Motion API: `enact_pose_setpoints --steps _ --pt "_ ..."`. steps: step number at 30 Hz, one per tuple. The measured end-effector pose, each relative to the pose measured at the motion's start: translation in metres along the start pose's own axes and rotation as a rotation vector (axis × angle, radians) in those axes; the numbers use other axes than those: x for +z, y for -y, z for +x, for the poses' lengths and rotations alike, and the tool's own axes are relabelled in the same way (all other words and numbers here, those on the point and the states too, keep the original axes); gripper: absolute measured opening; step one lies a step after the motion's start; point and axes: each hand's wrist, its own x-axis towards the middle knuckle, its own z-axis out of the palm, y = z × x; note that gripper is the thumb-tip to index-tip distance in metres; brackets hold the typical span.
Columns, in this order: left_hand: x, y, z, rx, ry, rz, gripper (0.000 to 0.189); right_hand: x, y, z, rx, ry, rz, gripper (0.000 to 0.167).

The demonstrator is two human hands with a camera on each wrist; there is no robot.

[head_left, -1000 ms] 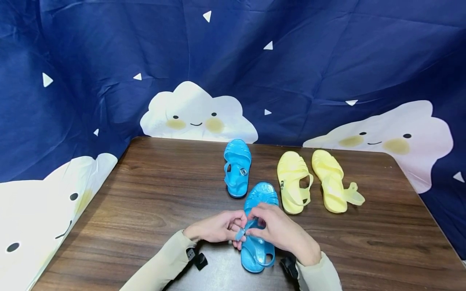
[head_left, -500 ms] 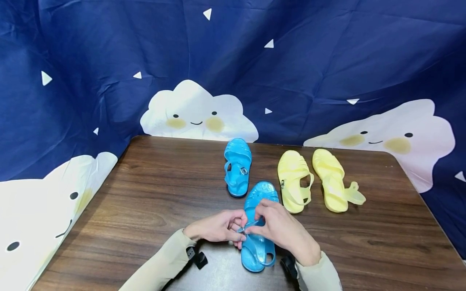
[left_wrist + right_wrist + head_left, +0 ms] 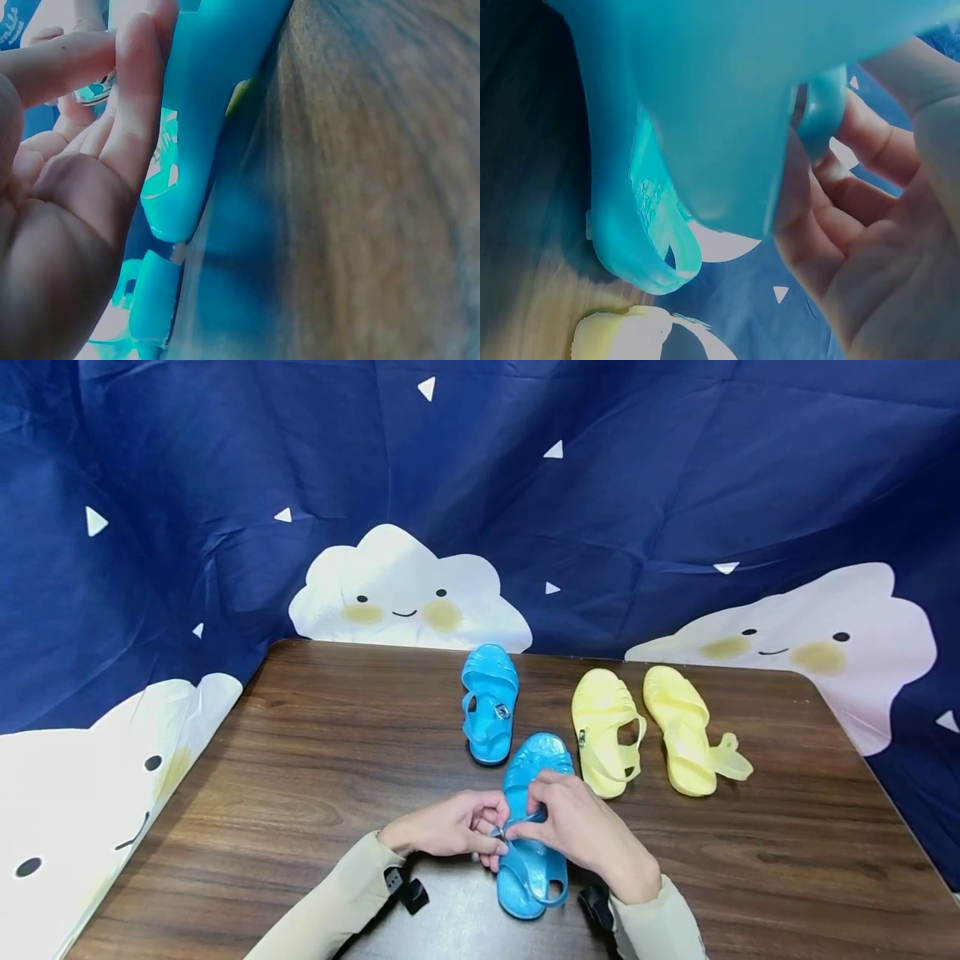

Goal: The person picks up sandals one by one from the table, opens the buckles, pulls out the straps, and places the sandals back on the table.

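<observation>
A blue jelly sandal (image 3: 543, 753) lies toe away in front of me, between my hands. With thumb and fingers, my left hand (image 3: 453, 827) pinches the sandal's metal buckle (image 3: 93, 93) at its left side. My right hand (image 3: 588, 831) reaches across the sandal from the right and pinches its blue ankle strap (image 3: 826, 112), which bends in a loop between the fingers. The strap's tip at the buckle is mostly hidden by my fingers. Toward me, the heel with its back strap (image 3: 557, 893) shows below both hands.
Another blue sandal (image 3: 490, 672) with its strap across stands just beyond, slightly left. To the right are two yellow sandals, one (image 3: 597, 693) with its strap looped, the other (image 3: 671, 692) with its strap splayed outward. A cloud-printed blue cloth (image 3: 630, 510) hangs behind the brown table (image 3: 337, 727).
The strap end that stuck out between my left fingers and the buckle has turned and shows less. My right fingers have shifted slightly, and the strap bows up between them. The sandals stay put.
</observation>
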Motion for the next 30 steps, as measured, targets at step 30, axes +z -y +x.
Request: enact_pose_setpoints --steps 30 --pt "-0.005 0.000 -0.003 0.011 -0.010 -0.004 0.021 -0.022 -0.016 -0.005 0.196 -0.159 -0.032 0.045"
